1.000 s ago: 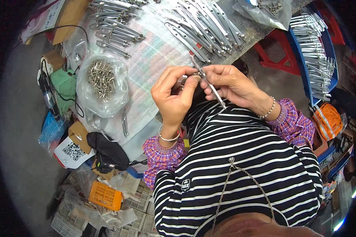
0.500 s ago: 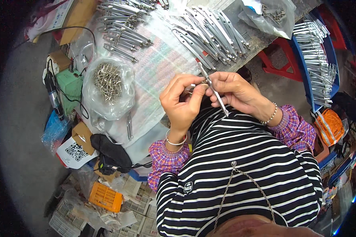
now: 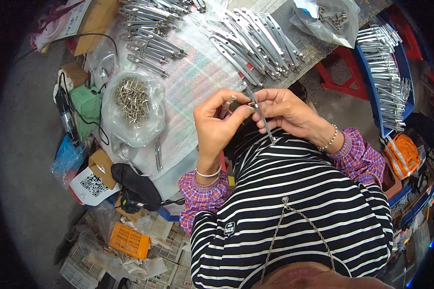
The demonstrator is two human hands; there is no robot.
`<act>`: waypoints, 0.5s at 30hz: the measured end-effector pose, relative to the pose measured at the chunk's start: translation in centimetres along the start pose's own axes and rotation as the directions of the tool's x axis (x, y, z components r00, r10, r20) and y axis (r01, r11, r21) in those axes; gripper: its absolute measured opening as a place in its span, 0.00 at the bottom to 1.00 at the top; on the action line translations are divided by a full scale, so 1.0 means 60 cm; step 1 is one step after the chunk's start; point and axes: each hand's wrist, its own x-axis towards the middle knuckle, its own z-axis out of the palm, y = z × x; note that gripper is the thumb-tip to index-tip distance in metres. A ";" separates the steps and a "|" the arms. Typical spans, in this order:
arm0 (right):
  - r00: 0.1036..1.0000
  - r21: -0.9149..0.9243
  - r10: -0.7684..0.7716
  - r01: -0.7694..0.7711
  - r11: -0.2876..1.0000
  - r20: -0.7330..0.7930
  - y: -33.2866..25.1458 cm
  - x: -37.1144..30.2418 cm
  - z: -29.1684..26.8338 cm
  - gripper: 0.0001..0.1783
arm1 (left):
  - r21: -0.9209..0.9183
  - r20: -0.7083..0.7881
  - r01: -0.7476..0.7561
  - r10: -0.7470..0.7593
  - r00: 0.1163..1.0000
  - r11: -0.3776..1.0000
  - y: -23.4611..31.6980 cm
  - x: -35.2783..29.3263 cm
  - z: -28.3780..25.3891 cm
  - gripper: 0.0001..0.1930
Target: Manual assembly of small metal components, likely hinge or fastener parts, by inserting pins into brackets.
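My right hand (image 3: 288,111) pinches a slim silver metal bar (image 3: 262,117), held slanting in front of my striped top. My left hand (image 3: 218,121) is closed, its thumb and index fingertip meeting a small metal pin (image 3: 250,103) against the bar's side. More small metal pieces (image 3: 233,98) show inside the curled left fingers, partly hidden. Left of my hands, a clear plastic bag (image 3: 152,126) stands with its mouth wide, holding many similar metal pins (image 3: 131,100). Beyond my hands lies a pile of loose silver bars (image 3: 255,41) on the cloth-covered table.
More bars (image 3: 152,43) with fittings lie at the far left of the cloth (image 3: 190,79). A blue crate (image 3: 366,79) full of bars stands at right by a red stool (image 3: 340,79). A green box (image 3: 87,103), power screwdriver (image 3: 67,120) and black pouch (image 3: 135,185) are at left.
My left hand has shifted slightly left, its fingers turning around the small pieces. The bar has rolled in my right fingers, showing a darker face.
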 end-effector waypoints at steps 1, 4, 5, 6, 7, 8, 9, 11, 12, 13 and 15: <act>1.000 -0.009 0.001 -0.001 1.000 0.003 -0.001 0.000 0.000 0.15 | -0.048 0.019 0.079 -0.078 0.997 0.996 0.006 0.001 0.001 0.06; 1.000 -0.011 0.013 -0.013 1.000 0.018 -0.004 -0.002 -0.002 0.16 | -0.071 0.063 0.059 -0.055 0.996 0.996 0.008 0.004 -0.003 0.08; 0.999 -0.005 0.024 -0.024 1.000 0.031 -0.004 -0.002 -0.003 0.16 | -0.071 0.062 0.059 -0.055 0.997 0.996 0.006 0.005 -0.004 0.08; 0.999 -0.005 0.025 -0.025 1.000 0.032 -0.004 -0.001 -0.001 0.16 | -0.068 0.067 0.060 -0.055 0.996 0.996 0.002 0.006 -0.005 0.09; 1.000 -0.029 0.022 -0.021 0.999 0.013 -0.005 -0.001 0.000 0.16 | -0.066 0.071 0.060 -0.056 0.996 0.996 -0.001 0.007 -0.005 0.10; 1.000 -0.054 0.018 -0.018 0.998 -0.007 -0.005 -0.001 0.001 0.16 | -0.066 0.070 0.061 -0.056 0.996 0.996 0.000 0.007 -0.005 0.10; 1.000 -0.054 0.019 -0.019 0.998 -0.006 -0.006 0.000 0.000 0.16 | -0.082 0.079 0.066 -0.059 0.995 0.994 0.002 0.007 -0.004 0.11; 0.999 -0.072 0.034 -0.032 0.997 0.028 -0.008 0.001 -0.004 0.17 | -0.100 0.089 0.071 -0.062 0.994 0.992 0.003 0.007 -0.003 0.11; 0.999 -0.072 0.035 -0.033 0.997 0.028 -0.008 0.001 -0.004 0.17 | -0.107 0.097 0.069 -0.059 0.994 0.992 0.003 0.008 -0.003 0.11; 0.998 -0.072 0.034 -0.031 0.997 0.046 -0.009 0.002 -0.004 0.17 | -0.114 0.102 0.067 -0.056 0.993 0.991 0.004 0.008 -0.002 0.11; 0.997 -0.074 0.037 -0.032 0.997 0.064 -0.009 0.004 -0.005 0.17 | -0.106 0.081 0.050 -0.041 0.996 0.993 0.005 0.008 0.002 0.10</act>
